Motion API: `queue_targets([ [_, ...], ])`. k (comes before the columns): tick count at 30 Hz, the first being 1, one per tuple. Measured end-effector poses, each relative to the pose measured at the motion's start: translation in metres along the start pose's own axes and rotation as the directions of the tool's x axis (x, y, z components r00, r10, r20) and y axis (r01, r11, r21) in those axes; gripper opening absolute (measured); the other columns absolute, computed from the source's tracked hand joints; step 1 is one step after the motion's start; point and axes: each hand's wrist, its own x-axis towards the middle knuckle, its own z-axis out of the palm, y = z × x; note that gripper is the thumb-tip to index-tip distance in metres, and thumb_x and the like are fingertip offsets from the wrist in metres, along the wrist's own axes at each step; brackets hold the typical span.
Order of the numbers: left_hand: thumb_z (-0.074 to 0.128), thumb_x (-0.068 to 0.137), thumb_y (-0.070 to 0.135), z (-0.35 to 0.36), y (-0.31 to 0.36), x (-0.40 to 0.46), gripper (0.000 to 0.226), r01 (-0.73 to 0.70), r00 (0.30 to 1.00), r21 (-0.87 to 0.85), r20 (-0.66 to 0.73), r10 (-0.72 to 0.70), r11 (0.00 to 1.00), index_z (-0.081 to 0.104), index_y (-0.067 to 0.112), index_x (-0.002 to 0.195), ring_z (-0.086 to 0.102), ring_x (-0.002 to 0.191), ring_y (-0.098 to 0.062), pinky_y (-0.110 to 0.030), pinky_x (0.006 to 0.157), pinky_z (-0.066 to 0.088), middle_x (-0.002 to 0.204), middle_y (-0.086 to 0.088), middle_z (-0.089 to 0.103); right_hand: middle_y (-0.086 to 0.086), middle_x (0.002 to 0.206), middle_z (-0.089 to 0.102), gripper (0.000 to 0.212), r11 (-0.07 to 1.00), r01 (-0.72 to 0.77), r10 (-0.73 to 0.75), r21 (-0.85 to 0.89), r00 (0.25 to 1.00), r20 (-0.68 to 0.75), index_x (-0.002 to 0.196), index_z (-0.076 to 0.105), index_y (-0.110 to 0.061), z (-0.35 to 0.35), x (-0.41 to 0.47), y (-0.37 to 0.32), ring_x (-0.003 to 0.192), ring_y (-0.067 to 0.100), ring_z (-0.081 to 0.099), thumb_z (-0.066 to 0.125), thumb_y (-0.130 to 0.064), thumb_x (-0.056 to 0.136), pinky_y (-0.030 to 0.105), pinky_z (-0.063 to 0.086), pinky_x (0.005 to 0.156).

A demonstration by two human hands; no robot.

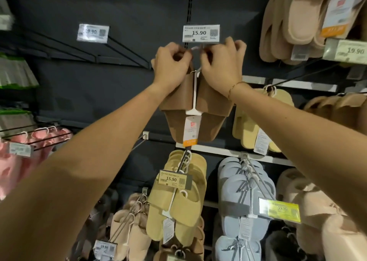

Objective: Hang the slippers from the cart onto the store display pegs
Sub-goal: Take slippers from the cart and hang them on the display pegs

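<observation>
A pair of brown slippers (208,110) hangs on a white plastic hanger (194,94) with a paper tag below it. Both my hands are raised to the hanger's hook, just under the 15.90 price label (201,33) at the tip of a display peg. My left hand (172,63) grips the left side of the hook and the left slipper's top. My right hand (223,62) pinches the hook from the right. The hook and the peg tip are mostly hidden by my fingers. The cart is out of view.
Empty black pegs (123,48) jut out at upper left under a second price label. Beige slippers (301,22) hang upper right, yellow (178,199) and blue slippers (244,191) below, pink ones (15,161) at left. The dark back panel surrounds them.
</observation>
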Motion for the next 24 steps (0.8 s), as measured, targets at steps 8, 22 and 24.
queue_targets([
  [8,0.059,0.086,0.048,-0.011,0.050,-0.001,0.019,-0.027,1.000,0.157,-0.011,0.029,0.987,0.071,0.033,0.083,0.063,0.099,-0.008,-0.044,0.104,0.041,0.087,0.017,0.070,-0.004,0.096,0.066,0.036,0.999,-0.041,0.039,-0.033,0.998,-0.056,0.097,0.068,-0.022,-0.028,0.006,-0.004,0.110,0.020,0.051,0.036,-0.038,0.099,0.041,0.027,0.106],
  [22,0.063,0.077,0.037,0.008,0.044,-0.002,0.028,0.322,0.943,0.106,0.050,-0.329,0.941,0.073,0.036,0.104,0.061,0.111,-0.018,-0.043,0.113,0.036,0.108,0.012,0.072,-0.001,0.117,0.065,0.027,0.958,-0.285,0.277,0.017,0.943,0.183,0.117,0.068,-0.024,-0.006,0.017,0.004,0.120,0.022,0.048,0.049,-0.035,0.101,0.041,0.024,0.107],
  [24,0.065,0.079,0.035,0.013,0.037,0.000,0.017,0.347,0.934,0.116,0.045,-0.354,0.931,0.072,0.035,0.094,0.061,0.112,-0.019,-0.043,0.113,0.035,0.102,0.013,0.070,0.000,0.111,0.065,0.028,0.953,-0.301,0.292,0.014,0.935,0.201,0.111,0.069,-0.022,0.004,0.019,0.011,0.120,0.022,0.048,0.050,-0.039,0.101,0.042,0.023,0.107],
])
